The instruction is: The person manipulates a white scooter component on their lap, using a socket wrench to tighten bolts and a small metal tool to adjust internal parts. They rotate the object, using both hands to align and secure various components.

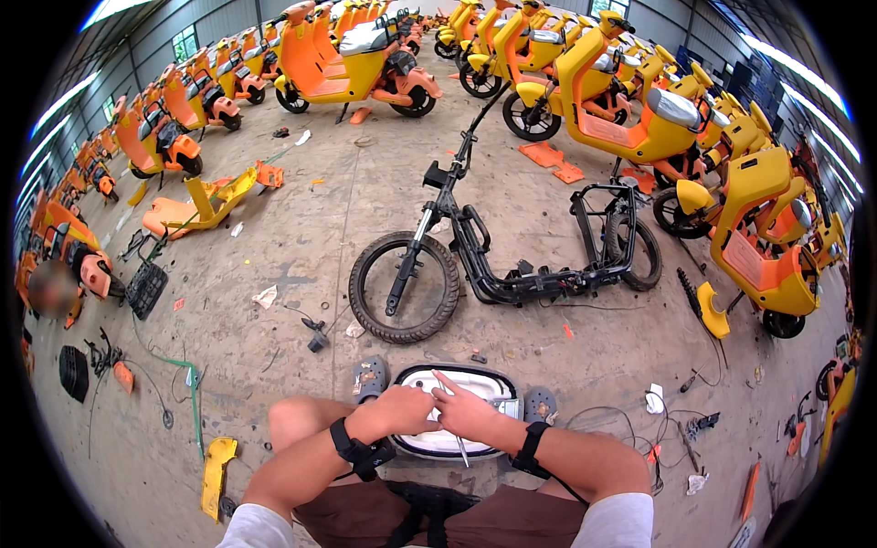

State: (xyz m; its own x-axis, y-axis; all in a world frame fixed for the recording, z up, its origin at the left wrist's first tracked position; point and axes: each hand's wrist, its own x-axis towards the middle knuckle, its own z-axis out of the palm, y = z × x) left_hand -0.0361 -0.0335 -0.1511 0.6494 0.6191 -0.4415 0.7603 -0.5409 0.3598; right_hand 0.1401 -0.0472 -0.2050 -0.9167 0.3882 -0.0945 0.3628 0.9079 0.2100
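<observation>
A white-lined oval shell with a black rim (pixel 479 444) lies between my legs. My left hand (pixel 407 409) is closed over its middle, fingers curled against my right hand; what it holds is hidden. My right hand (pixel 466 413) is closed around a slim silver metal tool (pixel 462 451) that points down over the shell, with the index finger reaching up to the left. A grey metal piece (pixel 504 409) sits at the shell's right end. Grey clogs (pixel 370 374) show beside the shell.
A stripped black scooter frame (pixel 512 285) stands just ahead. Rows of yellow-orange scooters (pixel 644 128) surround it. A removed yellow body panel (pixel 217 203) and black parts (pixel 144 294) lie on the left; cables (pixel 671 425) and scraps litter the right; another yellow panel (pixel 216 475) lies near my left.
</observation>
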